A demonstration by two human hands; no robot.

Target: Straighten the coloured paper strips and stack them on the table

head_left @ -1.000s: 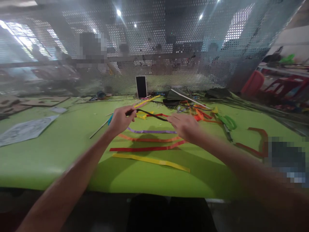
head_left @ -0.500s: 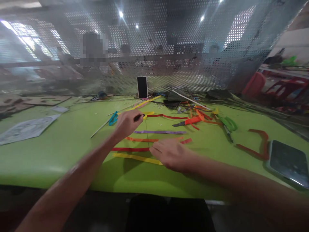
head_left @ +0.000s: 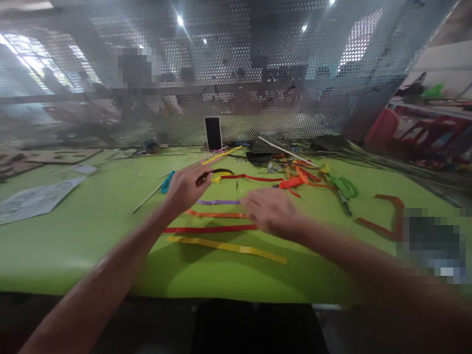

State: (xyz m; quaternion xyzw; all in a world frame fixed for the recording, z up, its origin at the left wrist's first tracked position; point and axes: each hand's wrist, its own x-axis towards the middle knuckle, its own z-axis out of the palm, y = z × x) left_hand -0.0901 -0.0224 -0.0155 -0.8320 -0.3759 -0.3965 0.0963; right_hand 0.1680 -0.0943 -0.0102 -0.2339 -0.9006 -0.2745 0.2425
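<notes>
My left hand (head_left: 188,186) is closed in a pinch on a narrow dark strip (head_left: 221,171), which curves out to the right above the table. At the fingertips of my right hand (head_left: 271,209), closed and smeared by motion, a thin dark sliver of strip stands up; its link to the curved part is unclear. Below the hands lie a purple strip (head_left: 219,202), an orange strip (head_left: 217,215), a red strip (head_left: 210,229) and a yellow strip (head_left: 224,245), roughly parallel. My right hand covers the right ends of some. Another red strip (head_left: 254,177) lies beyond.
An orange-handled cutter (head_left: 293,182), green scissors (head_left: 346,187) and strip scraps lie at right. A phone (head_left: 213,133) stands upright before the perforated metal screen (head_left: 236,98). Blue-handled scissors (head_left: 167,182), a thin stick (head_left: 147,197) and a printed sheet (head_left: 42,199) are at left.
My right hand has moved up and right, uncovering more of the yellow and red strips. The thin dark line stretched between my hands now shows as a curved strip.
</notes>
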